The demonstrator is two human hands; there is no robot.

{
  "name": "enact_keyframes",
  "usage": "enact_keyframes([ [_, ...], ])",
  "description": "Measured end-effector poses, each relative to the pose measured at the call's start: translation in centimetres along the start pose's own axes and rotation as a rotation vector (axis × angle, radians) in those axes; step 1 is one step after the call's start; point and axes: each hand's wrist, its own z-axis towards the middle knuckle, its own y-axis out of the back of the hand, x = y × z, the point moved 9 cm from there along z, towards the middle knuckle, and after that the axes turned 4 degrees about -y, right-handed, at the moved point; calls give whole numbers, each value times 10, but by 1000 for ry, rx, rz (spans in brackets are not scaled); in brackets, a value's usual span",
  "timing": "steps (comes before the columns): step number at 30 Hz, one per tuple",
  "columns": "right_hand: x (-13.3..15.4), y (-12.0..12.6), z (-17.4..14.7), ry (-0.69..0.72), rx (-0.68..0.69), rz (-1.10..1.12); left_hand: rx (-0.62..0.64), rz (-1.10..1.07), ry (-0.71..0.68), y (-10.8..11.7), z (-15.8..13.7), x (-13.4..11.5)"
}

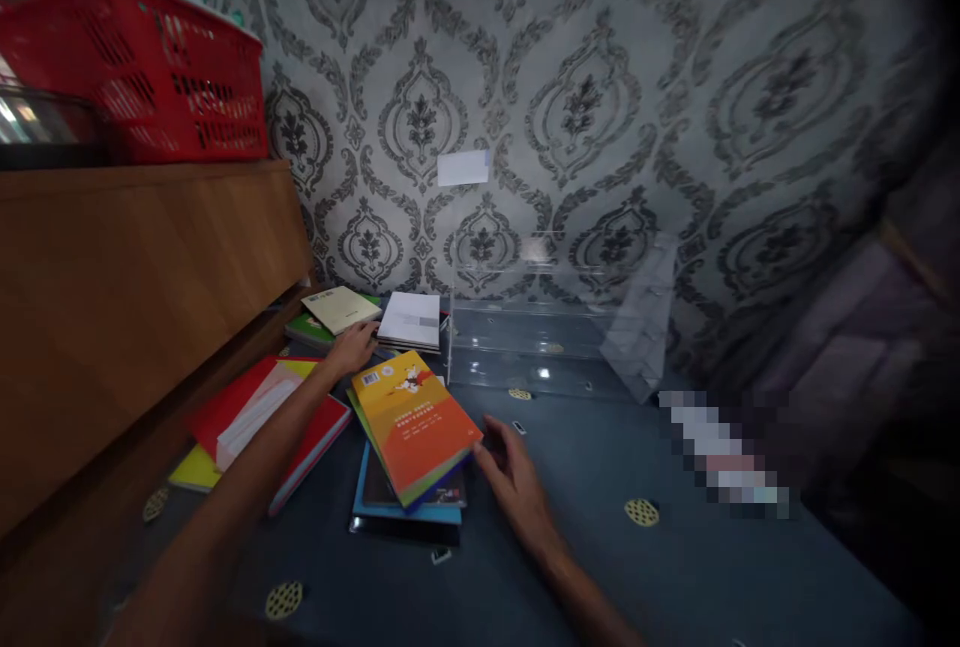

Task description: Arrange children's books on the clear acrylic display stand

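Observation:
My left hand [354,348] reaches across to the back, its fingers stretched out between a cream book [339,309] and a stack of white-covered books [410,317]. Its fingertips are close to the white stack's left edge; I cannot tell whether they touch it. A green book [309,329] lies under the cream one. My right hand [517,477] is open, thumb and fingers apart, at the right corner of an orange book [420,422]. That book lies tilted on top of a pile with a blue-edged book [407,510] lower down.
A red folder [319,432] with papers and a yellow item [193,468] lie at left. A clear acrylic stepped rack [555,327] stands against the patterned wall. A red basket [187,77] sits on a wooden cabinet [150,297] at left. A pixelated patch covers something at right.

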Motion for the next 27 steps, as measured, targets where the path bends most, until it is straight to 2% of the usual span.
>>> enact_keyframes([
  [5, -18, 42, -39, 10, 5, -7, -37, -44, 19, 8, -20, 2],
  [9, -23, 51, -56, -27, 109, 18, -100, -109, 68, 13, -56, 12],
  [12, -20, 50, -58, -71, 146, 35, -164, -172, 116, 24, -88, 24],
  [16, -15, 45, -58, -62, 195, 22, -267, -226, 194, 51, -128, 43],
  [20, -23, 37, -51, -100, 229, 40, -288, -232, 218, 68, -160, 49],
  [24, -15, 22, -29, -69, 207, 16, -195, -197, 150, 61, -172, 29],
  [27, 1, 3, -8, -28, 211, 7, -77, -110, 112, 43, -162, 13],
])
